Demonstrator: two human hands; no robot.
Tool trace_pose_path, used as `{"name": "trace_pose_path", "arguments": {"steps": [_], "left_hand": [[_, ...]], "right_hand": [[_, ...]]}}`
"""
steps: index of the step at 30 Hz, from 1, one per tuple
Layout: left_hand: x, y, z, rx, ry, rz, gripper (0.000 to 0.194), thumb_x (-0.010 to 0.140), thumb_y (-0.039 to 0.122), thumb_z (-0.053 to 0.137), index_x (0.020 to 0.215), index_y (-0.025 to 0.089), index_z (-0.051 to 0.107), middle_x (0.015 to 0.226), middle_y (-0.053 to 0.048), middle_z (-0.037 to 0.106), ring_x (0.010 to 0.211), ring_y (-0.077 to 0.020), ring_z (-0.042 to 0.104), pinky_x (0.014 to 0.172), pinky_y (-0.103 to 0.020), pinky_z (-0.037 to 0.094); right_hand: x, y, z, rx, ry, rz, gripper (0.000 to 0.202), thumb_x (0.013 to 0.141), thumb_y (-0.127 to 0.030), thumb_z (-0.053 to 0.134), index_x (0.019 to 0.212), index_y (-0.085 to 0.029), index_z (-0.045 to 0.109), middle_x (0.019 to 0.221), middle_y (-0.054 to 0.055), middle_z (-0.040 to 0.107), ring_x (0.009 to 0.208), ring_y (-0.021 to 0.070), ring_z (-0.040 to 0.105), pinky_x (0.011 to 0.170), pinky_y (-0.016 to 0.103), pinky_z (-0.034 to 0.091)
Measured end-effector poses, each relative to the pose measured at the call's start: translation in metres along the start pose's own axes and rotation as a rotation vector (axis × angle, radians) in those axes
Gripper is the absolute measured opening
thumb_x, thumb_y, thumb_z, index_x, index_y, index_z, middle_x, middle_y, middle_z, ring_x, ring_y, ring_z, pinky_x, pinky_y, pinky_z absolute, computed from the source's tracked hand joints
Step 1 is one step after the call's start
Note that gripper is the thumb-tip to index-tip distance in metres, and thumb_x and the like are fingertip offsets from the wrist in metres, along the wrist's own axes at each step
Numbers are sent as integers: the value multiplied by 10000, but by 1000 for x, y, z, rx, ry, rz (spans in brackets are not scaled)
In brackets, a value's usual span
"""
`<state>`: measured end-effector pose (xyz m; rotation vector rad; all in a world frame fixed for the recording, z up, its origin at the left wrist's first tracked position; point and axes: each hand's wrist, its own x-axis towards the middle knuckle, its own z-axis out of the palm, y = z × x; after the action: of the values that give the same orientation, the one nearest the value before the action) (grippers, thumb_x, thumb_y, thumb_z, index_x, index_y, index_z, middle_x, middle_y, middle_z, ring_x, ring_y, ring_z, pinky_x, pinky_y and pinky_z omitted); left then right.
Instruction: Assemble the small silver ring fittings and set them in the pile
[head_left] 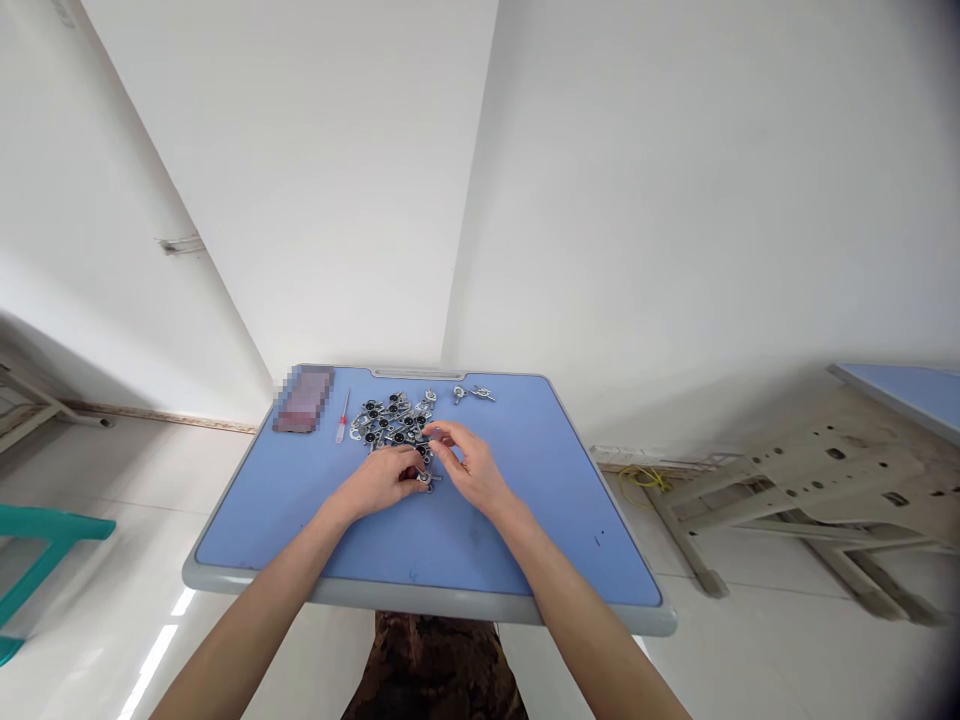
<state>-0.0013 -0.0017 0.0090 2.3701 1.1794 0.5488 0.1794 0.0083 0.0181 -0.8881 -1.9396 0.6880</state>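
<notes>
A pile of small metal parts with black round pieces [384, 422] lies on the blue desk [300, 520]. At the pile's near right edge, my left hand [386, 478] has its thumb and fingers closed on a small metal part [425, 480]. Just to the right, my right hand [469, 465] holds its thumb and forefinger pinched by the edge of the pile; what lies between those fingertips is too small to name. Several loose metal pieces [480, 393] rest near the desk's back edge.
A screwdriver with a clear and red handle [342, 428] lies left of the pile, beside a blurred dark flat object [304, 400]. A green stool [52, 530] stands at left, another desk [900, 385] at right.
</notes>
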Motion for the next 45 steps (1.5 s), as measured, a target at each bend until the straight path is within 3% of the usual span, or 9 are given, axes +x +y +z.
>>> {"name": "trace_pose_path", "arguments": {"steps": [6, 10, 13, 17, 21, 28, 32, 39, 45], "left_hand": [[1, -2, 3, 9, 16, -19, 125, 790, 293, 601, 771, 172, 584, 754, -13, 589, 723, -164, 544, 648, -256, 399], [1, -1, 3, 5, 17, -9, 41, 771, 189, 554, 787, 169, 587, 821, -28, 616, 723, -161, 557, 648, -252, 403], [1, 0, 3, 29, 18, -10, 171, 702, 66, 491, 803, 165, 588, 821, -38, 623, 695, -159, 561, 601, -241, 390], [1, 0, 3, 63, 32, -59, 244, 651, 35, 461, 817, 163, 587, 844, -55, 626, 702, -171, 569, 598, -245, 397], [1, -1, 3, 50, 43, -59, 249, 654, 47, 461, 839, 160, 583, 853, -60, 626, 708, -178, 571, 615, -254, 413], [2, -3, 6, -96, 80, -24, 254, 656, 55, 482, 852, 166, 601, 866, -45, 636, 800, -185, 590, 698, -265, 451], [3, -3, 5, -156, 73, -70, 258, 642, 59, 460, 836, 167, 592, 832, -26, 644, 750, -171, 591, 649, -251, 436], [4, -1, 3, -182, 78, -102, 253, 607, 44, 451, 795, 159, 576, 821, -30, 636, 731, -171, 562, 647, -250, 419], [-1, 8, -13, -274, 218, -115, 145, 804, 219, 458, 824, 158, 588, 754, -7, 589, 642, -121, 490, 596, -220, 378]], "right_hand": [[0, 3, 6, -131, -64, -90, 157, 871, -155, 423, 854, -191, 575, 864, 48, 579, 764, 141, 559, 654, 260, 467], [-4, 5, 18, -331, -99, -126, 241, 810, -66, 390, 947, -187, 547, 888, 55, 602, 743, 153, 564, 621, 260, 449], [-10, 4, 34, -543, -84, -111, 320, 772, -30, 379, 1031, -161, 515, 989, 91, 602, 737, 169, 586, 572, 260, 438], [-14, 2, 52, -848, -48, -77, 274, 835, -82, 393, 1075, -143, 511, 996, 128, 613, 677, 192, 600, 537, 286, 422], [-14, 3, 54, -905, -28, -93, 280, 865, -100, 378, 1116, -143, 496, 1001, 130, 605, 664, 188, 598, 537, 295, 414], [-11, 4, 51, -908, 74, -430, 250, 871, -51, 352, 865, -191, 559, 1004, 91, 576, 715, 153, 519, 725, 324, 390], [-8, 4, 51, -879, 67, -528, 254, 857, -45, 379, 738, -188, 553, 864, 55, 563, 712, 155, 458, 703, 308, 358], [-6, 6, 50, -926, 33, -477, 268, 832, -52, 344, 683, -159, 540, 704, 66, 493, 668, 186, 397, 643, 328, 310], [2, 8, 29, -1068, 158, -272, 217, 819, -48, 391, 684, -158, 520, 783, 85, 530, 679, 185, 421, 650, 330, 299]]}}
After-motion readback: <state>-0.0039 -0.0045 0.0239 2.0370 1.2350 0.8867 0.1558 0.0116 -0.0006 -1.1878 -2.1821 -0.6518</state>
